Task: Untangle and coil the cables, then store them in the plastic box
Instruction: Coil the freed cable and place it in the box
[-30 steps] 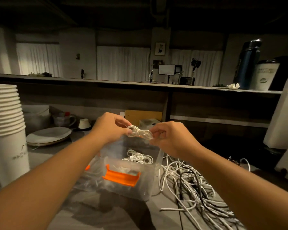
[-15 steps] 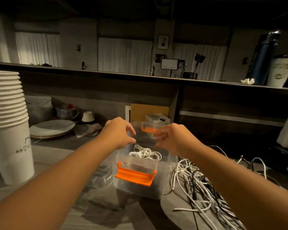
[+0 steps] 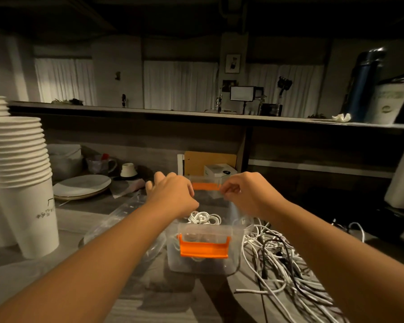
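A clear plastic box (image 3: 233, 259) with orange latches stands on the counter in front of me. White coiled cables (image 3: 204, 219) lie inside it. My left hand (image 3: 170, 194) hovers over the box's far left side, fingers relaxed and holding nothing. My right hand (image 3: 250, 194) hovers over the far right side, fingers loosely curled with nothing between them. A tangle of white and black cables (image 3: 278, 259) lies on the counter right of the box.
The clear lid (image 3: 112, 223) lies left of the box. A tall stack of paper cups (image 3: 21, 183) stands at the left, with plates (image 3: 82, 186) behind it. A mug (image 3: 100, 164), a small white box (image 3: 219, 170) and a board sit at the back.
One second ago both hands held a small white cable coil above the box. They have let it go, the coil now lies in the box, and the hands have moved apart.
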Demonstrator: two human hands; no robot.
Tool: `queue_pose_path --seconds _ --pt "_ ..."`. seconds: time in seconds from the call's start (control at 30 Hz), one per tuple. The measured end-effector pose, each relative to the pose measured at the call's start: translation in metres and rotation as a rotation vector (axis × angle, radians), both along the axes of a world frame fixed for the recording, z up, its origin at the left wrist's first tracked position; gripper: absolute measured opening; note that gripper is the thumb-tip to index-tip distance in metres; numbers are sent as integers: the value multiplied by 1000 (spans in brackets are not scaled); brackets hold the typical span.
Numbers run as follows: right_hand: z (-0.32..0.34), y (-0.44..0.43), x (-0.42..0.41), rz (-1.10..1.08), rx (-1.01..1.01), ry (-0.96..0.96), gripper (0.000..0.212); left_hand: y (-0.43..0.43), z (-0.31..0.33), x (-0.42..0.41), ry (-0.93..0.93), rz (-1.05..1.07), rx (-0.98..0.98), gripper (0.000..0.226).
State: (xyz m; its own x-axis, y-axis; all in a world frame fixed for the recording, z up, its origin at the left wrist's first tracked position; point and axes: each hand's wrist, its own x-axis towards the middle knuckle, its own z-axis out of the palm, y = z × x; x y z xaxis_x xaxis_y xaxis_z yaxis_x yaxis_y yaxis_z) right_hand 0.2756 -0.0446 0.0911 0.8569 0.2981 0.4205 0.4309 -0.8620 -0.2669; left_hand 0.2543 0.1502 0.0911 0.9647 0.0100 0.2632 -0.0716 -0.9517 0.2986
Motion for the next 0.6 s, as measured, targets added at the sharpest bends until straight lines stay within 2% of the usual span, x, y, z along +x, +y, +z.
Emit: queue_pose_path --seconds 0.4,0.6 --pt "38 -74 -63 -18 19 13 14 -109 34 -27 -19 -255 -110 9" --pt "33 -124 -79 -103 29 22 11 -170 30 -43 25 -371 -177 25"
